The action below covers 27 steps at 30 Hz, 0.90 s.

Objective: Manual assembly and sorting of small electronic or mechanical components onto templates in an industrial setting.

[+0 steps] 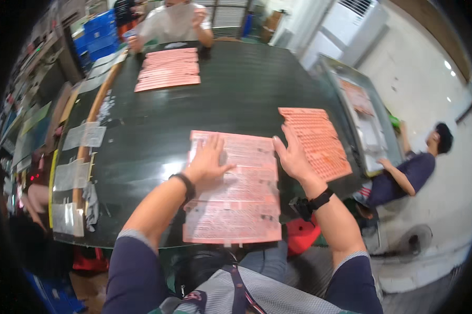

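Note:
In front of me on the dark green table [236, 73] lies a flat pink panel [246, 209] with notched edges and a pale, shiny, finely patterned face. My left hand [210, 161] rests on its upper left part, fingers stretched out. At the panel's upper right edge is my right hand [293, 157], thumb and fingers apart; whether it touches the edge I cannot tell. Just beyond that hand, on the right, an orange-pink panel [320, 144] covered in rows of small shapes lies flat. Neither hand grips anything.
A similar striped panel [169, 68] lies at the far left, before a person in white [173, 26]. Clear plastic sheets [71, 175] line a wooden strip along the left edge. At right, a person in dark blue [409, 172] works by a tray [375, 136]. A red stool [301, 235] stands below.

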Motion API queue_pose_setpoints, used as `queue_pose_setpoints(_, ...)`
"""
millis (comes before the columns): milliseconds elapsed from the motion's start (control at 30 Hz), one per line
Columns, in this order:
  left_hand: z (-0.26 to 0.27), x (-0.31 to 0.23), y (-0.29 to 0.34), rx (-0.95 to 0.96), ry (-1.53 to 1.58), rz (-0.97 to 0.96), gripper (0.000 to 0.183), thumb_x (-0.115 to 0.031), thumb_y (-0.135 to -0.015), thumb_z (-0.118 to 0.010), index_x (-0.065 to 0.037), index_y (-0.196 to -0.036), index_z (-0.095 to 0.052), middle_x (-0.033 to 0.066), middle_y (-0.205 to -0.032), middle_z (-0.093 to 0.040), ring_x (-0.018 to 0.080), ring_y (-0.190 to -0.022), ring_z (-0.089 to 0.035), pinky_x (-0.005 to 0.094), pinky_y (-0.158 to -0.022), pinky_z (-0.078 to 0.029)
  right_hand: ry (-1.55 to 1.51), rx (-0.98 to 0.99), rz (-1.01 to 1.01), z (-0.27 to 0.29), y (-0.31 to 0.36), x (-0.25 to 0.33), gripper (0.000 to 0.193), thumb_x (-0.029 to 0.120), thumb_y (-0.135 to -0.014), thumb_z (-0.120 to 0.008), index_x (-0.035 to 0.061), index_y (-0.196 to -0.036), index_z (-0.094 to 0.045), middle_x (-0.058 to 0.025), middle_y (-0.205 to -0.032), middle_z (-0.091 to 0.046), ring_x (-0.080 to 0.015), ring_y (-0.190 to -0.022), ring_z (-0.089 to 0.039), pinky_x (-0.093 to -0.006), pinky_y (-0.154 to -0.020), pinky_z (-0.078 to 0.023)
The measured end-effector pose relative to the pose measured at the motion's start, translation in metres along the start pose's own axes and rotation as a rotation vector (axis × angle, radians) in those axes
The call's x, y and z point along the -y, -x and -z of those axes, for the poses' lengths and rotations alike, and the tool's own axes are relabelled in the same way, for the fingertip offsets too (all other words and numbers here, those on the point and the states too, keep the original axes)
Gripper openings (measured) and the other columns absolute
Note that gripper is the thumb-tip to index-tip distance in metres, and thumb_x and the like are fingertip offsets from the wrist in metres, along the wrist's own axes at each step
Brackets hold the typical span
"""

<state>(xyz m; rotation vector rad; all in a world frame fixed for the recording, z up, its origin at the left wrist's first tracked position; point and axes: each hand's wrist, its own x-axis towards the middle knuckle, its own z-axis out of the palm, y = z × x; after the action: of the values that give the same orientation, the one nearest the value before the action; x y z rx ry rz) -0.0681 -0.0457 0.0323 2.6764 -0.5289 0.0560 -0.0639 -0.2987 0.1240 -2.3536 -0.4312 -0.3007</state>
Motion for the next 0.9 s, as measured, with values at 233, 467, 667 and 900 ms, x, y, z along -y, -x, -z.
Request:
queue_pose_setpoints(233,-0.077,-0.194,0.120,0.443,0.813,-0.734,0.068,-0.038,-0.081,-0.064,0.004,-0.128,-0.040,0.0275,-0.115,-0.053,0.0401,-0.106,-0.053,0.0415,-0.090,-0.043,-0.841,-0.103,-0.074,0.192,0.011,0.149,0.033,0.033,-0.092,-0.052,0.0060,-0.110,-0.058,-0.0056,-0.108,-0.058,-0.0184,-0.101,-0.054,-0.0326,-0.087,-0.041)
queue_pose_setpoints(467,-0.056,-0.220,0.152,0.086,0.855,-0.841,0.022,-0.025,-0.079,-0.066,-0.004,-0.083,-0.061,0.0140,-0.077,-0.060,0.0308,-0.075,-0.059,0.0403,-0.068,-0.045,-0.861,-0.583,-0.069,0.296,0.021,0.242,0.051,0.030,-0.096,-0.039,-0.0117,-0.126,-0.037,-0.0282,-0.134,-0.039,-0.0362,-0.129,-0.037,-0.0463,-0.109,-0.028)
queue_pose_setpoints(667,-0.079,-0.232,0.131,0.033,0.797,-0.460,0.055,-0.025,-0.077,-0.070,0.005,-0.117,-0.049,0.0190,-0.092,-0.060,0.0299,-0.086,-0.059,0.0399,-0.076,-0.047,-0.637,-0.756,0.063,0.323,0.020,0.275,0.044,0.018,-0.099,-0.028,-0.0129,-0.130,-0.031,-0.0287,-0.138,-0.034,-0.0360,-0.133,-0.032,-0.0460,-0.112,-0.026)
queue_pose_setpoints(900,0.003,-0.226,0.169,1.219,1.542,-0.516,0.053,-0.020,-0.091,-0.058,0.007,-0.131,-0.037,0.0028,-0.072,-0.055,0.0083,-0.065,-0.054,0.0252,-0.061,-0.045,0.073,-0.565,0.217,0.277,-0.012,0.167,0.031,0.026,-0.091,-0.051,0.0027,-0.108,-0.060,-0.0099,-0.108,-0.061,-0.0181,-0.101,-0.057,-0.0315,-0.090,-0.041)
